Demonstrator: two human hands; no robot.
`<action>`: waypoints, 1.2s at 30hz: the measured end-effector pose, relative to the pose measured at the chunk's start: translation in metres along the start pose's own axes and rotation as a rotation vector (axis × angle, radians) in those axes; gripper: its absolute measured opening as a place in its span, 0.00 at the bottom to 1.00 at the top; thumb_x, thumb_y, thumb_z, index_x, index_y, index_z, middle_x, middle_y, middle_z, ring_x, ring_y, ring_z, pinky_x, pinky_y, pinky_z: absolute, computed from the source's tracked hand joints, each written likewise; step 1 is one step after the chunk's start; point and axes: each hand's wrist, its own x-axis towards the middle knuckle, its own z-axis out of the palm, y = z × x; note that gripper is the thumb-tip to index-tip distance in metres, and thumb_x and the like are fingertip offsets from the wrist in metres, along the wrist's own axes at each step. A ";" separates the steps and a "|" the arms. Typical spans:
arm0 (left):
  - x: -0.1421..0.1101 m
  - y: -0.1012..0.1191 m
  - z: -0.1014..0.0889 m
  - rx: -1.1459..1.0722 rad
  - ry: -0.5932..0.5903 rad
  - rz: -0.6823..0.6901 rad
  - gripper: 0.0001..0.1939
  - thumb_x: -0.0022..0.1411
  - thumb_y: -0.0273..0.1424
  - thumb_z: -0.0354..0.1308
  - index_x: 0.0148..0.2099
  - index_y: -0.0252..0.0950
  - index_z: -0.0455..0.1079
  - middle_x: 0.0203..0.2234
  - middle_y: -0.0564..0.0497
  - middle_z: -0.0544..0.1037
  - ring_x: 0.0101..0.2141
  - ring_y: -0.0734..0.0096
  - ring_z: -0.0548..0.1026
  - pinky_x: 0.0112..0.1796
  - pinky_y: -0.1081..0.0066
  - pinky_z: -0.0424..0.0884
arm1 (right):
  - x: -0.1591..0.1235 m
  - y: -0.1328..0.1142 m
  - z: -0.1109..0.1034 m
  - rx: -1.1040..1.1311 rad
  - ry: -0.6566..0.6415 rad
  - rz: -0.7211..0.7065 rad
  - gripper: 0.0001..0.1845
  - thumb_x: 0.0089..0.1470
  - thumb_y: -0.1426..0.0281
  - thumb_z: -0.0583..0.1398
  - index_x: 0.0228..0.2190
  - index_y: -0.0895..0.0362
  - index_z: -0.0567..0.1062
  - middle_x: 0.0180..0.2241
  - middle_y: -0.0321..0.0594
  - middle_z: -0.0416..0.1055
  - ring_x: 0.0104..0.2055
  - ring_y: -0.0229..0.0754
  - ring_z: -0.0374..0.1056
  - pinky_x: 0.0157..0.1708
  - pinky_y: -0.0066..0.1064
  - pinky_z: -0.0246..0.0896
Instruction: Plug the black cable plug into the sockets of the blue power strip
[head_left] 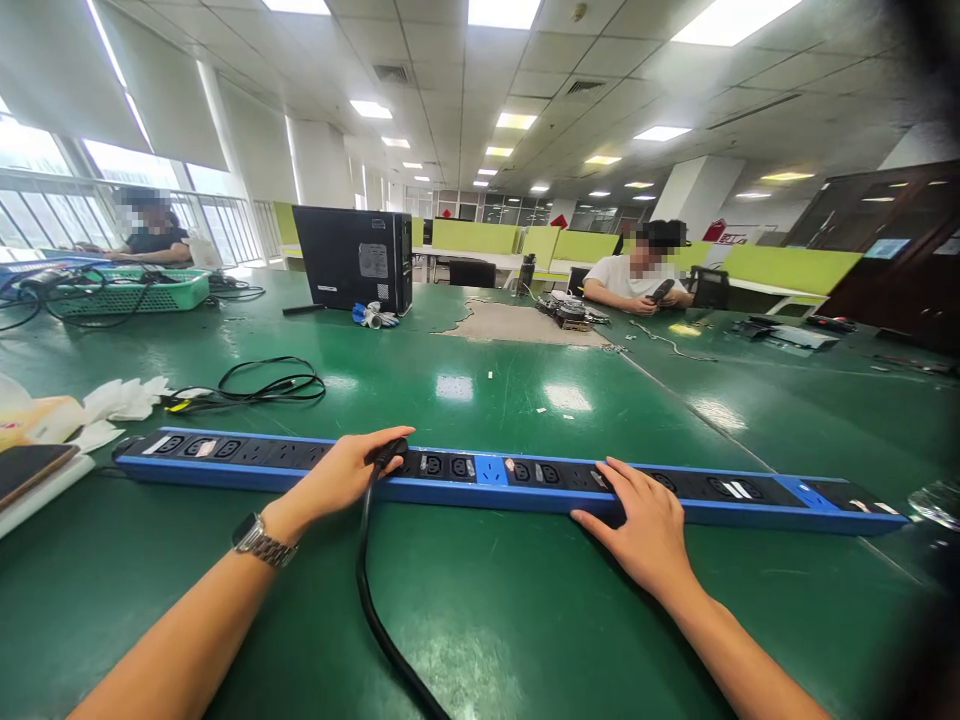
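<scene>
A long blue power strip (491,495) with black and blue sockets lies across the green table in front of me. My left hand (352,470) grips a black plug (390,455) at the strip, left of its middle. Whether the plug sits fully in a socket is hidden by my fingers. From it a thick black power cord (365,570) hangs down towards the bottom edge. Right of the middle, my right hand (645,525) holds the strip, with its fingers over the top and its thumb at the near side.
A black computer tower (352,260) stands at the back, with gloves (374,316) beside it. Behind the strip lies a coiled black cable (270,385). A green basket (135,292) with cables is at the far left. Two other people sit at the far side, one holding a dark object.
</scene>
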 end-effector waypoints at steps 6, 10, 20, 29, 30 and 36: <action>-0.001 0.000 0.009 0.187 0.005 0.054 0.22 0.64 0.40 0.50 0.58 0.38 0.69 0.51 0.47 0.77 0.51 0.58 0.74 0.52 0.61 0.67 | 0.000 -0.001 0.000 -0.004 -0.003 -0.003 0.34 0.50 0.46 0.56 0.54 0.52 0.66 0.57 0.44 0.65 0.57 0.55 0.58 0.56 0.50 0.49; -0.008 0.005 0.015 0.357 -0.009 0.108 0.22 0.67 0.34 0.47 0.61 0.43 0.63 0.56 0.49 0.72 0.56 0.60 0.69 0.57 0.55 0.60 | 0.000 -0.002 -0.002 0.012 0.000 0.010 0.34 0.51 0.47 0.55 0.55 0.52 0.65 0.57 0.46 0.65 0.57 0.57 0.59 0.56 0.52 0.48; -0.029 -0.021 0.026 0.576 0.180 0.065 0.39 0.60 0.36 0.56 0.69 0.36 0.44 0.59 0.42 0.67 0.57 0.58 0.67 0.59 0.56 0.58 | 0.036 -0.167 -0.026 0.409 -0.018 -0.435 0.28 0.56 0.60 0.58 0.56 0.55 0.65 0.53 0.46 0.70 0.55 0.50 0.62 0.55 0.45 0.56; -0.027 -0.025 0.030 0.561 0.226 0.094 0.34 0.58 0.32 0.53 0.66 0.34 0.52 0.59 0.41 0.68 0.56 0.57 0.69 0.58 0.55 0.61 | 0.051 -0.235 0.004 0.458 -0.129 -0.459 0.23 0.56 0.70 0.56 0.54 0.52 0.67 0.55 0.39 0.70 0.52 0.46 0.63 0.58 0.46 0.49; -0.027 -0.025 0.029 0.556 0.224 0.089 0.34 0.59 0.32 0.54 0.66 0.33 0.52 0.58 0.41 0.68 0.56 0.57 0.69 0.57 0.55 0.61 | 0.051 -0.236 0.006 0.455 -0.120 -0.452 0.22 0.56 0.71 0.56 0.53 0.52 0.69 0.53 0.38 0.71 0.50 0.45 0.64 0.56 0.45 0.50; -0.026 -0.025 0.027 0.545 0.211 0.069 0.39 0.59 0.40 0.59 0.67 0.35 0.48 0.57 0.41 0.70 0.55 0.55 0.70 0.57 0.54 0.62 | 0.079 -0.232 -0.022 0.563 0.195 -0.349 0.16 0.61 0.68 0.53 0.49 0.55 0.71 0.47 0.42 0.75 0.44 0.44 0.67 0.45 0.38 0.58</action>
